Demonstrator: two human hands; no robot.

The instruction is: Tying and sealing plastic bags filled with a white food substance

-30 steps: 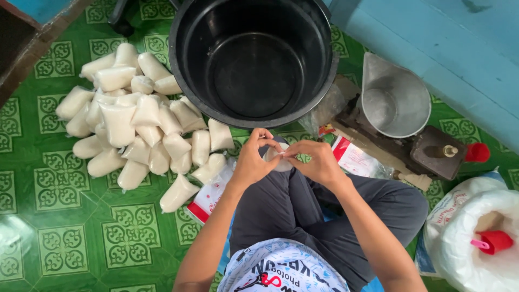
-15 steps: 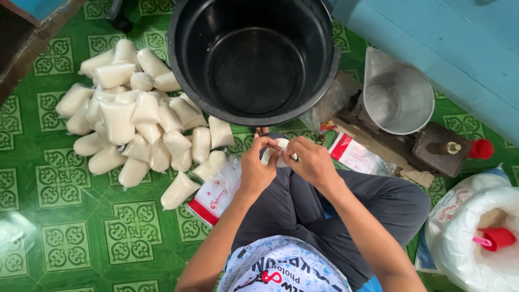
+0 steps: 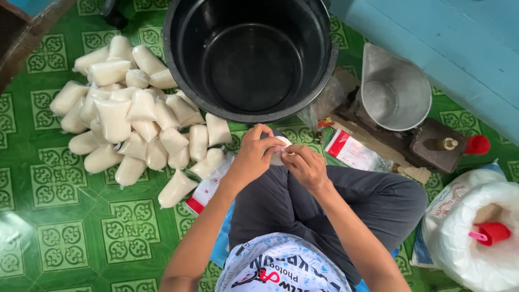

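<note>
Both hands, left hand (image 3: 254, 154) and right hand (image 3: 305, 165), pinch a small white bag (image 3: 280, 150) mid-frame, looks like closing its top. Filled bags (image 3: 135, 119) sit upper left.

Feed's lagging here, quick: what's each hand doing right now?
Left hand: closed on the small white bag.
Right hand: fingers pinching the same bag.

Bucket (image 3: 251, 57) sits between filled bags (image 3: 130, 124) (left) and scale (image 3: 400, 116).
</note>
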